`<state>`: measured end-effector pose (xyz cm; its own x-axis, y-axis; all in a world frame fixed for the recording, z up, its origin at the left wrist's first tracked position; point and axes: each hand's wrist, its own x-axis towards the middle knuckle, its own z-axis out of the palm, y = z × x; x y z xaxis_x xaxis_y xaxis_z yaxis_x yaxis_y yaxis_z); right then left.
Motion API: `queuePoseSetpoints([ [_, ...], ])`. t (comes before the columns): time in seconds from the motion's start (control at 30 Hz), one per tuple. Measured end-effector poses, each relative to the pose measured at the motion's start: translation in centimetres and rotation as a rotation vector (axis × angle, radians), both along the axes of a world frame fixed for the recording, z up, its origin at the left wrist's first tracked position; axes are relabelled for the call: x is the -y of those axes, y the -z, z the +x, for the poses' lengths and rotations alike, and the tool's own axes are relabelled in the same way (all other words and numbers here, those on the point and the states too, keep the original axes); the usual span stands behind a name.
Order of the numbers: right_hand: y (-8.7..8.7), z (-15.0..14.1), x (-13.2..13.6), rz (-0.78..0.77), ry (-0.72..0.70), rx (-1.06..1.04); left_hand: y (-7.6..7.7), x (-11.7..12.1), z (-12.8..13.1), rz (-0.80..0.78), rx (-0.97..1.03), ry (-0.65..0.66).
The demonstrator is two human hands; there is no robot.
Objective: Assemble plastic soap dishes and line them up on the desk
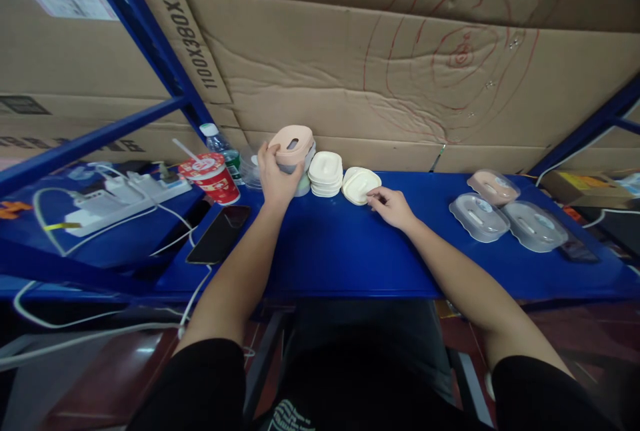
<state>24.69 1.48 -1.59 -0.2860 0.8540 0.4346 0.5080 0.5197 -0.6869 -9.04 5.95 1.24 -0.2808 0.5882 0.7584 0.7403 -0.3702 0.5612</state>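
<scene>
Workshop-like packing station, blue metal shelf frame (145, 24), blue worktop (350, 251), cardboard backing (310, 37), white power strip (127, 207)

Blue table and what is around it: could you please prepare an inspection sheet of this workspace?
Surface: blue table, spills: nothing seen
Job's things: pink box, cream stack, single cream lid beside it; three clear-covered boxes at right
Clutter: red cup, bottle, phone at left
Grippers: bare hands; left hand grasps pink box, right hand at single cream lid's edge
Cables: white cables and power strip at left
Surroundings: cardboard wall, blue frame
</scene>
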Motion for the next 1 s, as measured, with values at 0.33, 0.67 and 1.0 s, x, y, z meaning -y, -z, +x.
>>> queuePoseSetpoints([
  [0.33,0.2,0.0,-0.1,0.012,-0.01,0.008,-0.3,0.2,-0.5,-0.052,0.052,-0.029],
  [0.67,-0.3,0.0,0.1,0.004,-0.006,0.043,-0.3,0.6,0.3,-0.101,-0.004,-0.006],
  [1.0,-2.9,1.7,0.5,0.143,0.099,0.305,-1.0,1.5,0.6,-0.141,-0.017,0.018],
])
